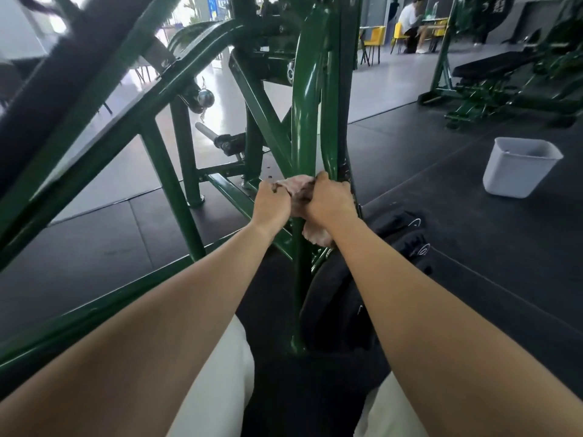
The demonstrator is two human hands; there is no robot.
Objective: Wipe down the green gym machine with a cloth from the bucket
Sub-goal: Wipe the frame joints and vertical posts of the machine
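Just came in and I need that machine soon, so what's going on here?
A person is wiping the green metal gym machine. The left hand and right hand both grip a crumpled pinkish cloth held round one upright frame tube. The white plastic bucket stands apart on the black floor, to the right.

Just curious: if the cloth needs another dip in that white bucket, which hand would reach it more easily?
Probably the right hand. The bucket stands off to the person's right, and that hand grips the cloth on the green post. The left hand would have to cross the post.
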